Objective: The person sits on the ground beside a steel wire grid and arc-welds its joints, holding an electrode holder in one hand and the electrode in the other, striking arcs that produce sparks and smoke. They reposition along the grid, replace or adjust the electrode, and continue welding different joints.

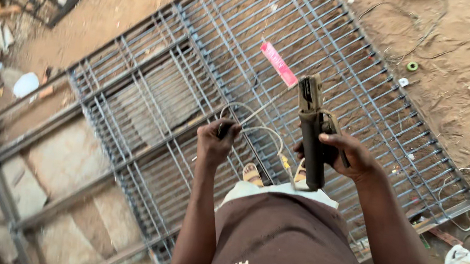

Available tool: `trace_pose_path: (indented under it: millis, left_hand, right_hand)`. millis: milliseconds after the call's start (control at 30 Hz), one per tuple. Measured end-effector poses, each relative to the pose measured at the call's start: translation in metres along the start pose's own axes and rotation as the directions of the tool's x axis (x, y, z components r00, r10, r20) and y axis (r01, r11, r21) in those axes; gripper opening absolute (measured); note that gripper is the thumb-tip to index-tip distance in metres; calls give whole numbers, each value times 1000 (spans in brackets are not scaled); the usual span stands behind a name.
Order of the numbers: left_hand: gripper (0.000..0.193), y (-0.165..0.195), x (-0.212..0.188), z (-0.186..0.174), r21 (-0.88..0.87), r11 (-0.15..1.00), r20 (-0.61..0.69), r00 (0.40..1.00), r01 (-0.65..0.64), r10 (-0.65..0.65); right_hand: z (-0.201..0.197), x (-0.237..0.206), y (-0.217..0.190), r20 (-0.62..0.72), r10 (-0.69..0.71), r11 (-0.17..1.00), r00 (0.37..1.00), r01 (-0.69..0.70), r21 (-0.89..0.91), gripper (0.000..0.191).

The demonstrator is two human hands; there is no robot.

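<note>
The right hand (341, 153) is clamped on a welding electrode holder (311, 132), long axis upright over the steel grille (204, 87). The left hand (214, 141), just left of it, is fisted round a pale cable (259, 130).

2 hands (216, 141), 1 welding holder (312, 136), 1 metal grille (369, 88), 1 pink packet (279, 64).

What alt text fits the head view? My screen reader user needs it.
A person's right hand holds a welding electrode holder above a metal grille on sandy ground, while the left hand grips a cable.
</note>
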State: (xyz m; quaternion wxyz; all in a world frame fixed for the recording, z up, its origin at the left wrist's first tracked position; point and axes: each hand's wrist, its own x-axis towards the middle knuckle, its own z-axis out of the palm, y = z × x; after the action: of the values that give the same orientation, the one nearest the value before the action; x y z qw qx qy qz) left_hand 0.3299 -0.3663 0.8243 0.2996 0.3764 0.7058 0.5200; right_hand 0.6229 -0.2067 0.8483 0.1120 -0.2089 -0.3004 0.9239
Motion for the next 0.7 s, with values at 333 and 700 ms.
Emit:
trace_pose_path:
  millis: [333, 700]
  left_hand:
    - [13, 33, -21, 47, 277, 960, 20, 1000, -28, 24]
    - [13, 80, -34, 73, 558, 810, -38, 981, 179, -190]
  right_hand:
    - [-60, -34, -8, 14, 40, 997, 999, -41, 62, 62]
    - [-124, -45, 0, -135, 60, 926, 989, -105, -362, 62]
